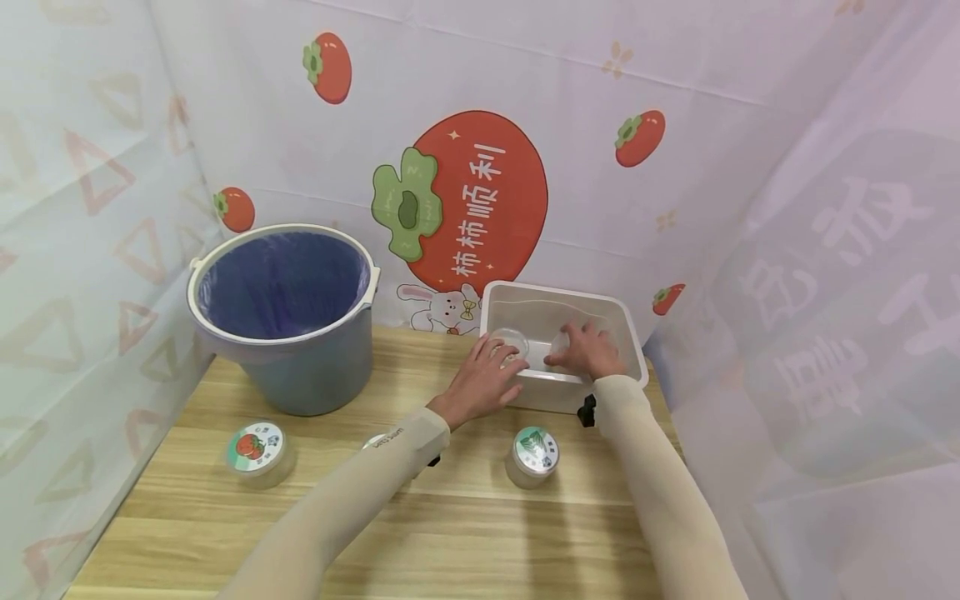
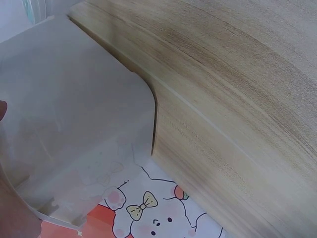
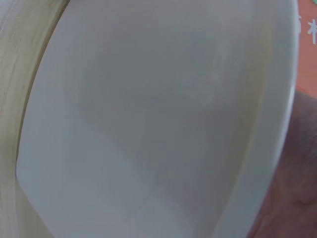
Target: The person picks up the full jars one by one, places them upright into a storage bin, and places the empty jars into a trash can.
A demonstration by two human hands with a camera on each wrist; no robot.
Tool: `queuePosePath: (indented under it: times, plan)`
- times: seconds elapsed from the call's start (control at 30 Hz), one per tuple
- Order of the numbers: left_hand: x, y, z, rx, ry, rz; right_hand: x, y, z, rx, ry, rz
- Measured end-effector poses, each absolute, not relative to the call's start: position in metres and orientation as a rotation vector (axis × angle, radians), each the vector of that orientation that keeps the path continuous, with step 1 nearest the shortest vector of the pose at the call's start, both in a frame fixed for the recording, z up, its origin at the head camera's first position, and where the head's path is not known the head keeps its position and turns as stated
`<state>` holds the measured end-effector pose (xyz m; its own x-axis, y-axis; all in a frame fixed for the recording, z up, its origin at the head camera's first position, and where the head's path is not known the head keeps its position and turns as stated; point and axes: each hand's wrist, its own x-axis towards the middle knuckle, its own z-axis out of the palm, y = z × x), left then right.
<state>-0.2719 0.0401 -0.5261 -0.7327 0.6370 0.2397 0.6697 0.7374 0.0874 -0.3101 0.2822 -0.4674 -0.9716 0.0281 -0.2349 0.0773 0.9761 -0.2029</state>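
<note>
We pinch a clear jar (image 1: 559, 342) with our right hand (image 1: 587, 350) in the bin (image 1: 547, 397); our left hand (image 1: 482, 381) is at another jar (image 1: 514, 339), whether gripping we cannot tell.

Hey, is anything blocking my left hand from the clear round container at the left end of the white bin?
Nothing visible does. In the head view, the left hand reaches over the near rim of the white bin, with fingers right at the clear round container.
</note>
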Motion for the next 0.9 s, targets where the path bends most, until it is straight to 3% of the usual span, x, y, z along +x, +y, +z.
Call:
queuePosePath:
  times: [0.9]
  plan:
    - [-0.272, 0.039, -0.526, -1.049, -2.745, -0.240, -0.312, 0.282, -0.483, 0.101, 2.781, -0.333]
